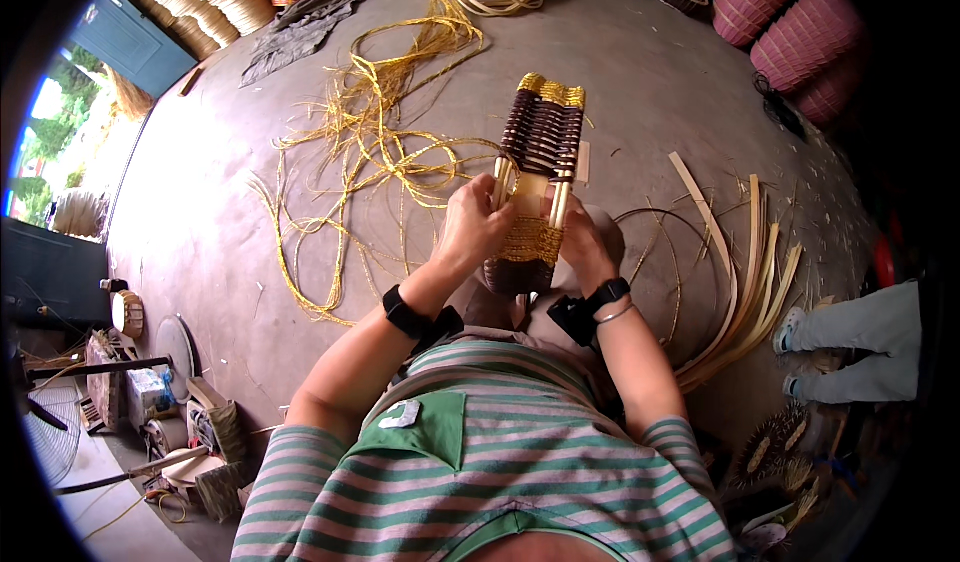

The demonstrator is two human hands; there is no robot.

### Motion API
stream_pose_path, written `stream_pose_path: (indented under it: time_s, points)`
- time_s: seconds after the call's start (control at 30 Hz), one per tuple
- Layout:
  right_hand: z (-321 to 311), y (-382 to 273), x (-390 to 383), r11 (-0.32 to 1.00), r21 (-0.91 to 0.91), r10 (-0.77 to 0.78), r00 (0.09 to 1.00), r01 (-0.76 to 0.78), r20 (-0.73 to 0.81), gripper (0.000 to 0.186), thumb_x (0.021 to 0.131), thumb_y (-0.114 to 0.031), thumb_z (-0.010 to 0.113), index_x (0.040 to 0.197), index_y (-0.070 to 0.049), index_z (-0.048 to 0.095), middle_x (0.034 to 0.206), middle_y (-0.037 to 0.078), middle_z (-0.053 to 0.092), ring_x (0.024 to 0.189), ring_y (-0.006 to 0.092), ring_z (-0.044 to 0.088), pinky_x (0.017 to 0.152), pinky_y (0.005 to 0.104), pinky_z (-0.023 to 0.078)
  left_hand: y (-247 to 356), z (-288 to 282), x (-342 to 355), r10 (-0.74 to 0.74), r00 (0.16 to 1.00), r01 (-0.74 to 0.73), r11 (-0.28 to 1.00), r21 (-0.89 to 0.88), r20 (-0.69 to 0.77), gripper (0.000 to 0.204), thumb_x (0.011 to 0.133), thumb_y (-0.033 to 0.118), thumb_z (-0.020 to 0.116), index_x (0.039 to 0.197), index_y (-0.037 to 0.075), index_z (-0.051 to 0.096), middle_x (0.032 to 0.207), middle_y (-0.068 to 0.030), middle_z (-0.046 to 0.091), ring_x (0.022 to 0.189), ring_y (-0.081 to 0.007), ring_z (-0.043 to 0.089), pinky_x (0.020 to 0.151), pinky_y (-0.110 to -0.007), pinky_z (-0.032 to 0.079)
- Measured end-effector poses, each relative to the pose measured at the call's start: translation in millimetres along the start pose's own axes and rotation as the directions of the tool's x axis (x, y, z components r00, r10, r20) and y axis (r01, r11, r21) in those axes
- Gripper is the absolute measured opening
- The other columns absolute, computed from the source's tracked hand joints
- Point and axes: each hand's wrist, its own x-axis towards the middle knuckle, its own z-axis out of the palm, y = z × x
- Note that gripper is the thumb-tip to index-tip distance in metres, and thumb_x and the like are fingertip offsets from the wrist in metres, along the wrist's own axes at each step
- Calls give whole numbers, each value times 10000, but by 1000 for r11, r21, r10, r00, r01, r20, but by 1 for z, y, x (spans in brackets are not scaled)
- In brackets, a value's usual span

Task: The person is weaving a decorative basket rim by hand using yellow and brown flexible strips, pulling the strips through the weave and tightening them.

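Close before the striped shirt, the woven piece hangs over the floor. The left hand has its fingers narrowed on the pale rods at one side; the right hand grips the opposite side, fingertips partly hidden. Holding both sides likely steadies the rods. Gold strands sprawl leftward, pale strips curve rightward, with open floor beyond the piece, and pink baskets crowd the floor's far right edge.

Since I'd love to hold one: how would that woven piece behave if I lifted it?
The woven piece is probably fairly stiff: pale rods run along its sides, and its far end juts out without visible sagging. Slender rods suggest it's light. Its ridged weave probably wouldn't be slippery.
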Motion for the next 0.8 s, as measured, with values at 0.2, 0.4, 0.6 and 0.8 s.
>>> stream_pose_path:
  time_s: [0.2, 0.4, 0.6, 0.8]
  points:
    - [47, -4, 13, 952, 89, 304, 938, -292, -167, 308, 900, -186, 558, 1123, 26, 556, 1047, 113, 635, 897, 180, 652, 812, 299, 543, -1, -11, -11, -2, 999, 6, 997, -71, 53, 135, 806, 94, 592, 780, 15, 485, 627, 38, 448, 585, -32, 374, 488, -238, 305]
    - [42, 1, 6, 959, 39, 284, 949, -282, -136, 363, 926, -277, 514, 1151, 6, 550, 1061, 96, 631, 950, 178, 627, 849, 320, 512, -13, -11, -7, -49, 990, 64, 992, -111, 129, 111, 809, 75, 587, 869, 6, 524, 722, 11, 551, 657, -42, 474, 567, -224, 385]
    - [26, 7, -5, 918, -120, 336, 902, -378, -272, 414, 948, -322, 482, 1199, 4, 532, 1069, 76, 626, 938, 161, 616, 820, 303, 500, -11, -24, -10, -154, 938, 268, 890, -369, 309, 252, 825, 114, 605, 1035, -23, 582, 860, -44, 631, 797, -84, 562, 732, -239, 448]
    - [29, 8, -2, 942, -163, 242, 929, -295, -281, 290, 939, -242, 493, 1113, -27, 579, 1029, 41, 619, 911, 100, 587, 772, 225, 471, 0, -27, -12, -278, 813, 555, 636, -535, 512, 210, 864, 97, 566, 1038, -17, 593, 977, -78, 632, 894, -162, 610, 837, -293, 484]
